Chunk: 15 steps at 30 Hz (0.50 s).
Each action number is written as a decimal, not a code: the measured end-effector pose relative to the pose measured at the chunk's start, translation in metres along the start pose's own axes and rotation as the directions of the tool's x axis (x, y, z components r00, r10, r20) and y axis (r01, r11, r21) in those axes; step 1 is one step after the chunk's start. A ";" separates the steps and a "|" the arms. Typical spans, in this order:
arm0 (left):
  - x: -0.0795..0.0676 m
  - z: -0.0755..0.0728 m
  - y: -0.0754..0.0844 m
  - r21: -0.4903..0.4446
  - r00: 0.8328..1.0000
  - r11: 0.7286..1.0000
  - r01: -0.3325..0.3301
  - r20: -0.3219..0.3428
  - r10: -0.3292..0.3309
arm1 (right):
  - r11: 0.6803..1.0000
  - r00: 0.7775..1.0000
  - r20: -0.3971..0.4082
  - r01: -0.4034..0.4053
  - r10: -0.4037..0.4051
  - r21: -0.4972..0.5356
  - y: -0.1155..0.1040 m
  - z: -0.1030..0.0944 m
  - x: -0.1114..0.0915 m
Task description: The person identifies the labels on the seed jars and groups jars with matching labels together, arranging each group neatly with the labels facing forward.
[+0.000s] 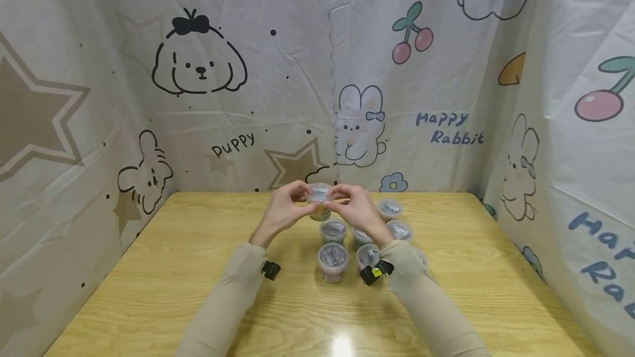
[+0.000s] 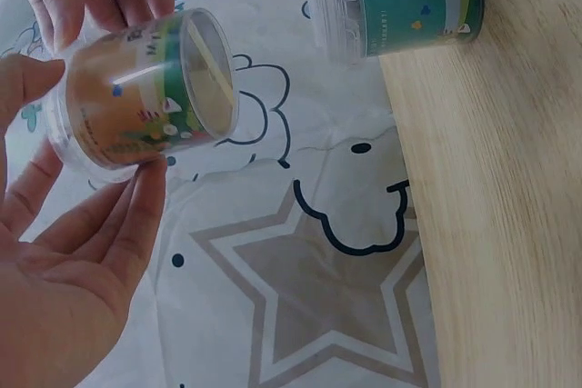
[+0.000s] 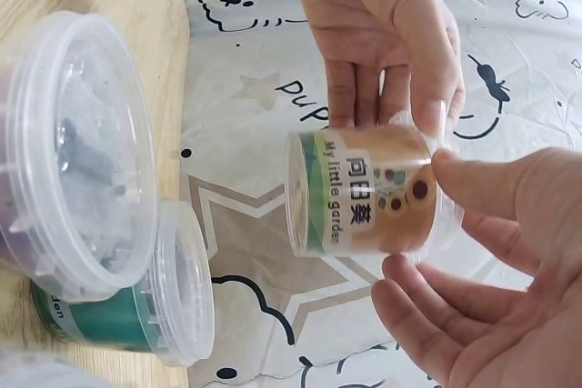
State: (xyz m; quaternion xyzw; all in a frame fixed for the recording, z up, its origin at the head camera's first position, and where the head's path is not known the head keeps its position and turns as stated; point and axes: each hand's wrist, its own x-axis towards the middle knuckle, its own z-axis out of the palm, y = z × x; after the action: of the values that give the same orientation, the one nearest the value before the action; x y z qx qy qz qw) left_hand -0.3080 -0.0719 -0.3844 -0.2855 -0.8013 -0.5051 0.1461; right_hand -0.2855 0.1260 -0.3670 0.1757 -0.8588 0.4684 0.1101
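Observation:
Near the far edge of the table, both hands hold up a small clear plastic tub (image 1: 320, 212) with a clear lid. Its orange-brown label shows flowers and "My little garden" in the right wrist view, where the tub (image 3: 364, 193) lies tilted on its side. My left hand (image 1: 285, 208) grips the lid end from the left, thumb and fingers at the rim. From the other side my right hand (image 1: 354, 207) pinches the same end, fingertips along the lid's edge. The tub's base faces away from the palms in the left wrist view.
Several similar lidded tubs stand on the wooden table, including a near one (image 1: 333, 260) and one behind it (image 1: 333, 230). More stand under and beside the right forearm, such as a far one (image 1: 389, 208). A patterned cloth (image 1: 297, 70) walls the back and sides.

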 end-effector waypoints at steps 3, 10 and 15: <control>0.002 0.003 0.002 0.074 1.000 0.997 -0.009 -0.024 0.011 | 1.000 0.999 -0.034 -0.002 0.002 -0.007 0.000 0.002 0.000; 0.007 0.005 0.001 0.077 0.999 0.997 -0.019 -0.040 0.022 | 1.000 0.997 -0.077 0.013 -0.014 -0.025 0.000 0.003 0.002; 0.010 0.000 -0.004 -0.047 1.000 0.999 0.001 0.006 -0.001 | 1.000 1.000 -0.003 0.000 0.000 -0.022 0.005 -0.004 0.008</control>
State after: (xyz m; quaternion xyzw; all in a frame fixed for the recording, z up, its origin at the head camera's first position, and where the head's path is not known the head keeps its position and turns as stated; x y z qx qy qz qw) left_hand -0.3184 -0.0698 -0.3815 -0.2898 -0.7899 -0.5229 0.1368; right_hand -0.2947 0.1302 -0.3657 0.1736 -0.8639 0.4590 0.1135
